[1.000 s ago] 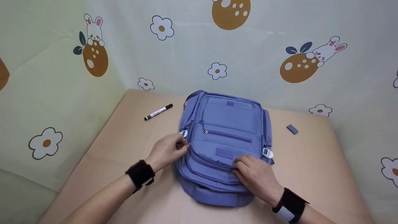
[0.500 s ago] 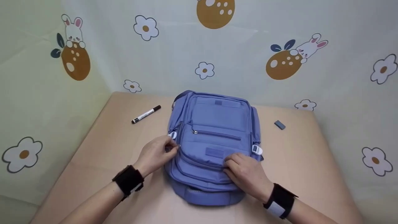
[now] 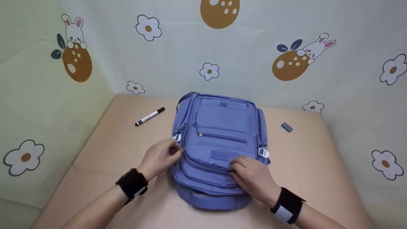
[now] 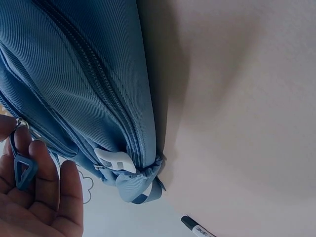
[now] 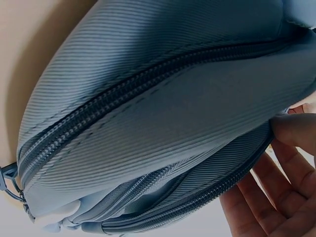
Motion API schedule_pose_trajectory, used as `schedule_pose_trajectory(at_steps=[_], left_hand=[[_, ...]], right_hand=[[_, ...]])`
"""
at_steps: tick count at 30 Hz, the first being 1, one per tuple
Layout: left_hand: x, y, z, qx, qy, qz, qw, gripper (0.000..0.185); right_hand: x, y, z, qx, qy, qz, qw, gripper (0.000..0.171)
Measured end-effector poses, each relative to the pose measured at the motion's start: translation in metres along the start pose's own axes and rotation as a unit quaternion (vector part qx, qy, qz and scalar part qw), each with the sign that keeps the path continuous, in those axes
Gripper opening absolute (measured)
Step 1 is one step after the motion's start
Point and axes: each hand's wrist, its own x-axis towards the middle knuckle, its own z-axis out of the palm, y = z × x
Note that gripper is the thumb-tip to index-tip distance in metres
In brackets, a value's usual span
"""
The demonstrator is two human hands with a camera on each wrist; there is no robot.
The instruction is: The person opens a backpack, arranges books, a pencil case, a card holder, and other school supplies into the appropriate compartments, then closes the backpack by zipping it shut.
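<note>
A blue backpack [image 3: 225, 117] lies front side up on the table, its carry handle [image 3: 219, 201] toward me. My left hand [image 3: 160, 156] is at the left end of the curved front pocket zipper. Thumb and finger pinch its zipper pull [image 4: 24, 172], whose loop-shaped tab hangs over the fingers in the left wrist view. My right hand [image 3: 254, 176] grips the front pocket's edge [image 5: 247, 170] lower on the right, thumb on one side and fingers on the other. The curved zipper [image 3: 206, 166] runs between both hands and looks closed along this stretch.
A black-and-white marker [image 3: 150, 116] lies left of the backpack, and a small grey-blue block [image 3: 286, 127] lies to its right. White buckles [image 3: 263, 152] stick out at the bag's sides. A patterned curtain [image 3: 178, 57] stands behind the table [image 3: 305, 178].
The head view has swung a little to the right, so everything sits further left in it. Both hands keep their places on the backpack, with no visible movement of the zipper.
</note>
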Motion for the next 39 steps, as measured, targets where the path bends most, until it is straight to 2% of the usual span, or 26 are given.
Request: schedule_pose_trajectory(at_steps=[9, 18, 28, 34, 39], left_hand=[[-0.005, 0.003, 0.002, 0.013, 0.015, 0.022, 0.9996, 0.01], [-0.02, 0.02, 0.007, 0.025, 0.02, 0.064, 0.9974, 0.013], [-0.03, 0.046, 0.018, 0.019, -0.015, 0.1, 0.9947, 0.006], [-0.029, 0.046, 0.019, 0.008, -0.019, 0.1, 0.9948, 0.006], [-0.029, 0.046, 0.019, 0.006, -0.022, 0.097, 0.995, 0.007]], right_hand=[[0.0, -0.001, -0.001, 0.007, 0.007, 0.004, 1.0, 0.015], [-0.001, -0.001, -0.002, 0.004, 0.02, 0.004, 1.0, 0.014], [0.001, -0.002, -0.003, 0.011, 0.022, 0.009, 1.0, 0.014], [-0.002, 0.0, -0.006, 0.024, 0.033, 0.007, 0.999, 0.016], [-0.014, 0.009, -0.015, 0.024, 0.041, 0.01, 0.999, 0.021]])
